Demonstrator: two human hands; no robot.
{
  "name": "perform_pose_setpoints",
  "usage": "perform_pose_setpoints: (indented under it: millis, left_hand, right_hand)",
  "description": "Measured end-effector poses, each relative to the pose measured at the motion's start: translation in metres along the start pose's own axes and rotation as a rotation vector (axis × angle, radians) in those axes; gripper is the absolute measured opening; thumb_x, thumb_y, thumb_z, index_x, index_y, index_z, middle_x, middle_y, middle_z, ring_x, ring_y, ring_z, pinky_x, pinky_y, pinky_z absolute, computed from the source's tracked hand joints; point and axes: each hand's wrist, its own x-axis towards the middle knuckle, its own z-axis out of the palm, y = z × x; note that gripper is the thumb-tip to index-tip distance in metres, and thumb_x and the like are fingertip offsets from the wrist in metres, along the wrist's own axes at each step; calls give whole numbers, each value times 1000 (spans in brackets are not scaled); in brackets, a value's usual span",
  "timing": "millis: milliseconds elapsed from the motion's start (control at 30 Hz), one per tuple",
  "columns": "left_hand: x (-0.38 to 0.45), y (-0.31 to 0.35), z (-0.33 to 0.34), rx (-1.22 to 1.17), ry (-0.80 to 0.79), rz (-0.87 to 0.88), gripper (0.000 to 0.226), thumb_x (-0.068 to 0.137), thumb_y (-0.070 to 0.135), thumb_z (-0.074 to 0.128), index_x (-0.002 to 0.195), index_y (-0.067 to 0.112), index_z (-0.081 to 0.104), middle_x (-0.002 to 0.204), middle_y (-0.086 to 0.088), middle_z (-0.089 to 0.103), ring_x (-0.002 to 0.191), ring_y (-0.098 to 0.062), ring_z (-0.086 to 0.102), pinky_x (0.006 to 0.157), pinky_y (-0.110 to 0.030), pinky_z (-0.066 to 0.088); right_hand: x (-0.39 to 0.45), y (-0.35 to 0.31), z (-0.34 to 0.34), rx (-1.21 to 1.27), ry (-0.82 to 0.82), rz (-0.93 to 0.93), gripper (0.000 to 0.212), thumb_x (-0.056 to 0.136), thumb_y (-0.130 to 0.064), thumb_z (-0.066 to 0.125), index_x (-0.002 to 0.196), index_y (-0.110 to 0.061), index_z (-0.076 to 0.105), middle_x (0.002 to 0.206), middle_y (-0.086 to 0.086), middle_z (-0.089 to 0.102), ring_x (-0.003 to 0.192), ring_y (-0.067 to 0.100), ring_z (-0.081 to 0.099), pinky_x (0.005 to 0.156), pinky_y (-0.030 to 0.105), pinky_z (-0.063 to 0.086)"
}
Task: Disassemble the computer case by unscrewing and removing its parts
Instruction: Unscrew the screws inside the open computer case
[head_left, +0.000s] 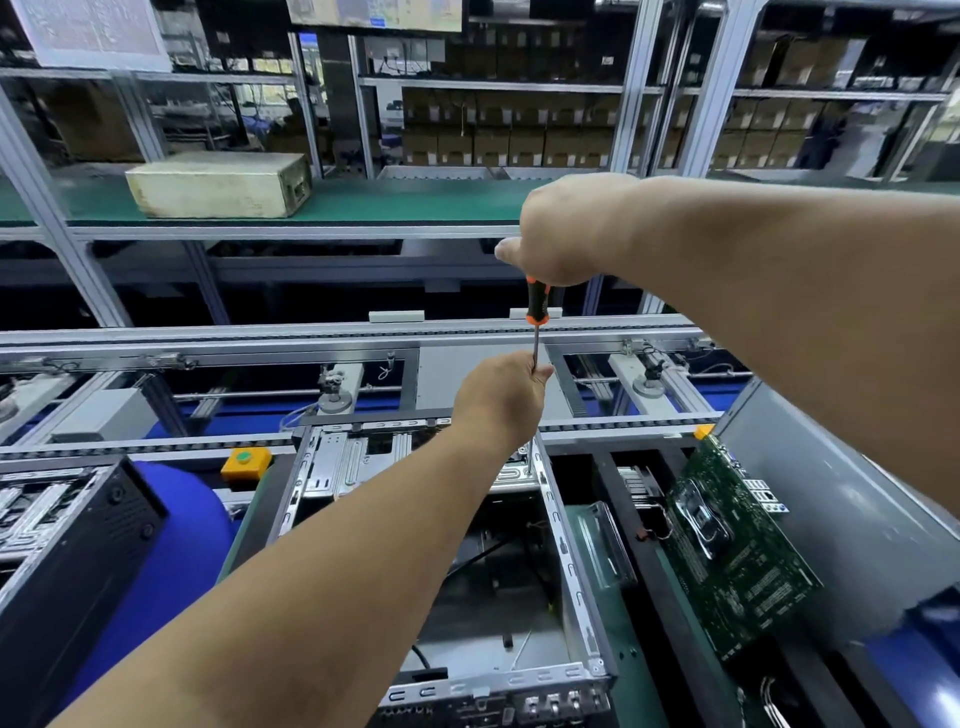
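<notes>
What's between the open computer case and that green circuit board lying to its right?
In the head view, a clear plastic tray lies between the computer case and the circuit board.

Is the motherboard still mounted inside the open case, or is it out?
Out. The green motherboard lies tilted on the grey panel right of the open silver metal computer case, whose floor shows bare metal and loose cables.

Orange/blk screwdriver (536, 306); green board (737, 561).

A worn beige box (221, 184) sits on the green upper shelf (415, 202). Stacked cardboard boxes (498, 130) fill racks behind. A yellow button housing (246, 464) sits beside the conveyor rail (311, 332), near a blue bin (176, 530).
</notes>
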Motion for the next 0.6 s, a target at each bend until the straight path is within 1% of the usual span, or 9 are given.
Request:
perform_pose_setpoints:
  millis: [67, 167, 233, 300, 333, 400, 467, 533, 600]
  left_hand:
    - [1, 1, 0, 11, 2, -5, 34, 111, 44, 45, 89, 21, 58, 71, 5, 57, 71, -27, 57, 60, -34, 38]
    - [3, 1, -1, -2, -26, -3, 38, 110, 47, 44, 87, 20, 58, 72, 4, 59, 71, -24, 56, 56, -34, 35]
    - [3, -1, -2, -21, -70, 3, 37, 111, 47, 42, 96, 19, 61, 80, 3, 64, 77, -24, 59, 61, -36, 41]
    - [3, -3, -2, -23, -92, 19, 34, 111, 44, 41, 104, 19, 63, 86, 4, 65, 83, -25, 60, 68, -39, 46]
    - [3, -4, -1, -27, -92, 25, 33, 111, 43, 42, 105, 19, 63, 87, 4, 65, 84, -26, 61, 69, -39, 47]
    - [2, -5, -1, -60, -88, 20, 32, 111, 41, 43, 105, 18, 64, 90, 2, 68, 87, -28, 63, 73, -40, 51]
    - [1, -6, 1, -124, -83, 5, 31, 111, 40, 45, 106, 18, 66, 99, -2, 74, 94, -29, 66, 81, -44, 55]
    - [0, -8, 3, -169, -70, -5, 31, 111, 40, 47, 101, 18, 67, 97, -3, 75, 92, -27, 67, 80, -44, 56]
    - [0, -9, 5, -166, -47, -3, 31, 110, 41, 50, 90, 21, 63, 79, 1, 67, 76, -24, 60, 67, -37, 49]
  right_hand:
    - [0, 1, 0, -52, -54, -49, 44, 111, -38, 32, 88, -12, 58, 84, 3, 55, 68, 18, 48, 51, 31, 28]
    - [0, 6, -5, 23, -156, -75, 34, 111, -36, 35, 110, -13, 60, 97, 5, 61, 79, 20, 54, 56, 31, 31]
    - [-1, 10, -9, 81, -232, -95, 28, 109, -30, 40, 117, -12, 61, 95, 3, 63, 74, 18, 53, 57, 32, 34]
    - [1, 13, -12, 111, -312, -115, 29, 107, -17, 42, 124, -7, 63, 94, 4, 61, 73, 19, 51, 58, 32, 37]
    - [1, 14, -13, 129, -329, -121, 29, 107, -14, 42, 126, -9, 63, 96, 2, 61, 77, 20, 54, 61, 32, 42]
    - [-2, 14, -18, 164, -342, -123, 24, 107, -16, 44, 124, -21, 61, 103, 0, 61, 93, 27, 63, 77, 39, 54]
    - [-4, 14, -21, 188, -358, -130, 23, 107, -17, 45, 121, -26, 60, 106, 3, 61, 102, 31, 65, 88, 46, 55]
    - [-6, 11, -21, 234, -378, -118, 21, 107, -19, 45, 119, -24, 62, 111, 6, 64, 103, 31, 65, 91, 47, 54]
    - [-7, 8, -17, 203, -325, -110, 25, 108, -30, 43, 118, -19, 63, 112, 8, 65, 103, 30, 64, 83, 43, 54]
